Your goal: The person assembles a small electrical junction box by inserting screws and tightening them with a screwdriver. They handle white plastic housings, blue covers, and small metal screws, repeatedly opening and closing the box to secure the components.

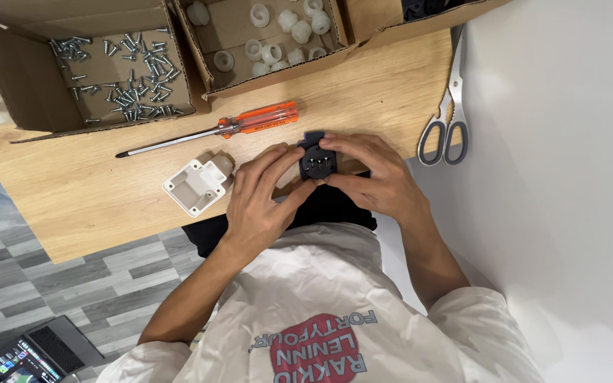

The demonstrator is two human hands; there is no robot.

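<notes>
Wooden tabletop, light oak in tone, crossing the frame from lower left to upper right; grey plank floor at lower left, white wall at right.

Item 1: black socket part, small and squarish, with a round face showing several dark holes. Held just above the table's near edge, centre of frame, face turned up toward the camera; a short tab juts from its upper edge, so its long axis runs roughly up-frame.

Item 2: left hand, fingers curled closed on the part's left and lower side.

Item 3: right hand, fingers closed over the part's right side and top. Both hands grip the same piece.

Item 4: white plastic housing, boxy with a round spout, lying on the table just left of the left hand.

Item 5: screwdriver, orange translucent handle, long shaft, lying above the housing with its tip pointing left.

Item 6: scissors, grey handles, at the table's right edge, blades pointing up-frame.

Item 7: cardboard box, upper left, open, holding loose silver screws.

Item 8: second cardboard box, upper centre, open, holding white plastic caps.

Item 9: third cardboard box, upper right, contents dark, not identifiable.

Item 10: phone, lower left corner, screen lit.

Item 11: round red print on the person's white shirt, bottom centre.
</notes>
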